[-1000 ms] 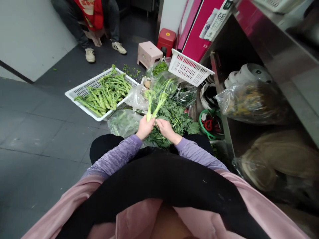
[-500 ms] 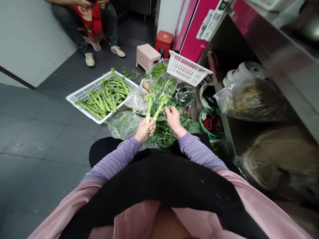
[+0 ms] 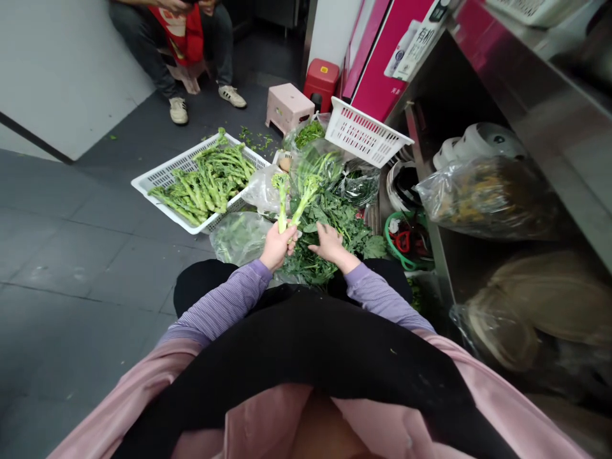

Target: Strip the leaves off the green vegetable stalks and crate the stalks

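Two pale green broccolini stalks (image 3: 303, 199) stand up out of my left hand (image 3: 278, 245), which is closed around their lower ends. Their flowering tops spread apart in a V. My right hand (image 3: 329, 243) is beside them on the right, fingers apart and nothing in them. Below and beyond it lies a heap of dark leafy trimmings (image 3: 347, 217). To the left, a white slotted basket (image 3: 157, 183) holds many broccolini stems (image 3: 203, 185), piled lengthwise.
Clear plastic bags (image 3: 239, 239) lie between basket and leaves. A tilted white basket (image 3: 366, 135), a pink stool (image 3: 289, 107) and a red stool (image 3: 321, 80) stand behind. A green basket (image 3: 406, 258) and metal shelving (image 3: 442, 268) are at right. Another person (image 3: 179, 44) sits at the back left.
My right hand has left the stalk tops and moved down toward the leaves, its fingers spreading. The two stalks in my left hand have parted more widely. The view has shifted slightly.
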A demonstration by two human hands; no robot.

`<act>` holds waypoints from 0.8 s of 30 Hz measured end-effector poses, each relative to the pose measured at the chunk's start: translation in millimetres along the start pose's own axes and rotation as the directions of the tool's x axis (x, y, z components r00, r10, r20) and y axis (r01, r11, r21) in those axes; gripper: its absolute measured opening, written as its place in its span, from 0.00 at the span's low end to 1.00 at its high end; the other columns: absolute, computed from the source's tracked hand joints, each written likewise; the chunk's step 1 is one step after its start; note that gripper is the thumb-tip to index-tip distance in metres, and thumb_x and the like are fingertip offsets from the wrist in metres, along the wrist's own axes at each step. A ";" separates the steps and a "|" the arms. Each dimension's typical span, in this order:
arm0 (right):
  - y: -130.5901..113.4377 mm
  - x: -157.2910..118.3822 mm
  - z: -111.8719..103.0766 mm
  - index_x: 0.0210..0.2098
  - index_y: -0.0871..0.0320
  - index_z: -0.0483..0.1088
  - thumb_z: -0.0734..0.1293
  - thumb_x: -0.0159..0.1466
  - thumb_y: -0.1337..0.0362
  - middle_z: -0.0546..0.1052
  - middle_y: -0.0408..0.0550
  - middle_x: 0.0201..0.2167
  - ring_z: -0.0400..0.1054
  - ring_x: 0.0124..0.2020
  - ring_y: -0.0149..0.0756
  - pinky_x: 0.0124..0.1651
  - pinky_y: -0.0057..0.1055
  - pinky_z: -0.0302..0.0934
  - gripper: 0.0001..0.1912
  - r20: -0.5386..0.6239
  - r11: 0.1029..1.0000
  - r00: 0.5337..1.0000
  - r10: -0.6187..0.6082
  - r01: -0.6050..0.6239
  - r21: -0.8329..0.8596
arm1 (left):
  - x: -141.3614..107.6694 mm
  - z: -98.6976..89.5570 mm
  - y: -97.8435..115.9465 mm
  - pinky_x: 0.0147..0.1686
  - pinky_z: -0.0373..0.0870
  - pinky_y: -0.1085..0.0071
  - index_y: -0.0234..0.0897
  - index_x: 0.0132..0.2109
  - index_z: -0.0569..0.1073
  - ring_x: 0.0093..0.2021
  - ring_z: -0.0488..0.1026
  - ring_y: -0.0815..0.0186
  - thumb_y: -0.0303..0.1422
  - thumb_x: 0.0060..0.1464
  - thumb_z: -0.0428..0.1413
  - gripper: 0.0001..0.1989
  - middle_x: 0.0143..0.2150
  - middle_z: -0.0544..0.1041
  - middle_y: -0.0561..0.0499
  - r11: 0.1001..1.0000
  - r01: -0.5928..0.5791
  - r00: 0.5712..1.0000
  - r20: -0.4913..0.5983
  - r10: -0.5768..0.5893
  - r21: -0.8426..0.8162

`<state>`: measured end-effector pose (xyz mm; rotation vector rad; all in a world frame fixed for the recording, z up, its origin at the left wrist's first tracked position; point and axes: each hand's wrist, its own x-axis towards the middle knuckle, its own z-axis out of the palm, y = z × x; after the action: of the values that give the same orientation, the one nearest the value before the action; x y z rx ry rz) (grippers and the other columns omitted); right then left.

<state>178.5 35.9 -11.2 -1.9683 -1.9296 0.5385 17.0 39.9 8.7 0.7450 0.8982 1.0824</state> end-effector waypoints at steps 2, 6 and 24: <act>4.0 10.9 -11.0 0.52 0.60 0.64 0.67 0.55 0.58 0.69 0.58 0.52 0.62 0.51 0.44 0.54 0.43 0.54 0.26 -0.079 0.976 0.995 0.058 -0.040 0.212 | -2.9 0.4 -0.3 0.10 0.49 0.82 0.37 0.40 0.62 0.13 0.57 0.78 0.38 0.45 0.61 0.19 0.20 0.66 0.60 0.999 0.033 0.999 0.039 -0.033 -0.007; -8.0 27.4 -28.9 0.35 0.59 0.69 0.57 0.63 0.54 0.74 0.48 0.33 0.66 0.36 0.35 0.43 0.33 0.60 0.16 -0.185 0.815 0.983 -0.011 0.116 0.568 | -7.6 4.2 -3.6 0.11 0.49 0.81 0.37 0.40 0.62 0.13 0.56 0.78 0.39 0.46 0.61 0.19 0.20 0.66 0.60 0.997 0.070 0.994 0.079 -0.071 0.016; -7.7 27.5 -26.5 0.31 0.55 0.61 0.61 0.60 0.52 0.66 0.40 0.25 0.59 0.21 0.27 0.27 0.27 0.58 0.13 -0.096 0.559 0.993 0.075 0.038 0.828 | -2.8 1.0 -14.1 0.13 0.53 0.78 0.34 0.44 0.67 0.14 0.56 0.77 0.36 0.49 0.58 0.16 0.20 0.65 0.60 0.939 -0.026 0.999 -0.015 0.033 0.343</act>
<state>184.9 64.3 14.6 -1.3231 -1.1826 1.0719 23.0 32.9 -2.3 1.0396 1.1124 0.9711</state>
